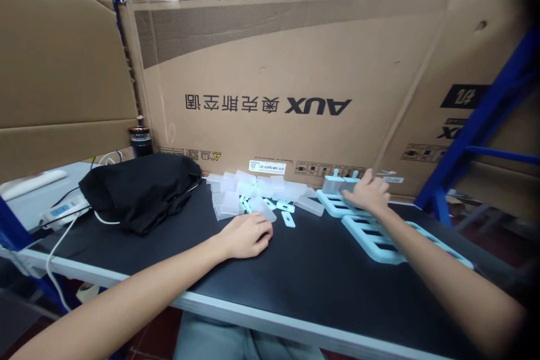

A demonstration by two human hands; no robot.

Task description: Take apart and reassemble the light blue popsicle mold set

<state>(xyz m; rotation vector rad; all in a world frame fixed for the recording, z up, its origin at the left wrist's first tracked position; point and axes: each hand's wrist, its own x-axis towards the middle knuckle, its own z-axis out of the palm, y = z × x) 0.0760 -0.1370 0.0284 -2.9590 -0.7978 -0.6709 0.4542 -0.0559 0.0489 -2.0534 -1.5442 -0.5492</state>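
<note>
My left hand [248,234] lies on the black tabletop with its fingers curled; anything inside them is hidden. Just beyond it is a pile of translucent popsicle mold cups [230,202], with light blue stick pieces [288,219] scattered in front. My right hand [368,194] hovers at the far end of a light blue mold rack [331,206], fingers apart, with nothing visible in them. Beside those fingers, two popsicle molds with light blue handles [333,183] stand upright in the rack. A second light blue rack [371,244] lies nearer, partly under my right forearm.
Black cloth [143,188] lies at the left, near a white power strip [65,209] with cables. A dark bottle [140,142] stands behind it. Cardboard [253,56] walls the table's back and left. A blue metal post [476,124] slants up on the right.
</note>
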